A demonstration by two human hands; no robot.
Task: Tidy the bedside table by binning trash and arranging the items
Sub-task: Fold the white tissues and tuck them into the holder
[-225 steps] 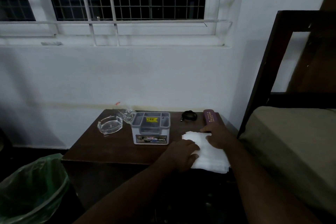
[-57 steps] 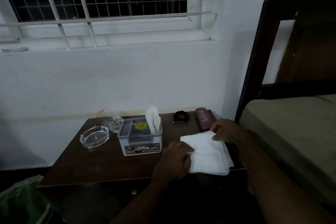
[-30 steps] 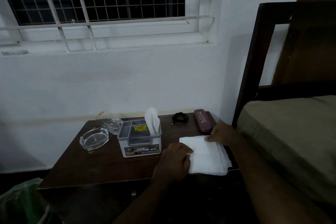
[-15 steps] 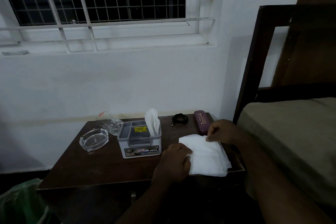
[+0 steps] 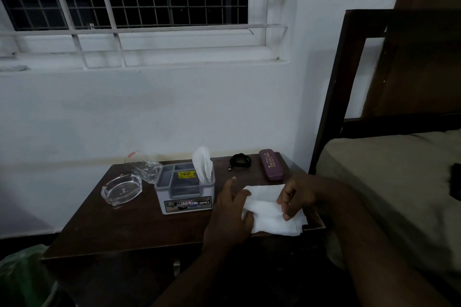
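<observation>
I have both hands on the white tissues (image 5: 272,214) lying at the right front corner of the bench (image 5: 129,229). My left hand (image 5: 230,214) pins their near left edge with the fingers pressed together on the paper. My right hand (image 5: 298,194) has its fingers pinched on the top sheet, folding it over.

The stack already reaches the bench's front edge, one corner just past it. If I tug too hard with the right hand while the left one slackens, I think the loose sheets will slide off toward the floor between bench and bed (image 5: 389,182). The paper looks thin, so a sharp pull could also tear it.

The grey organiser (image 5: 184,192), with one tissue (image 5: 203,163) standing in it, sits just beside my left hand; a careless elbow could shove it into the tilted glass (image 5: 144,167) and the ashtray (image 5: 121,189) behind. The purple case (image 5: 270,168) and the black cable (image 5: 240,161) lie farther back.
</observation>
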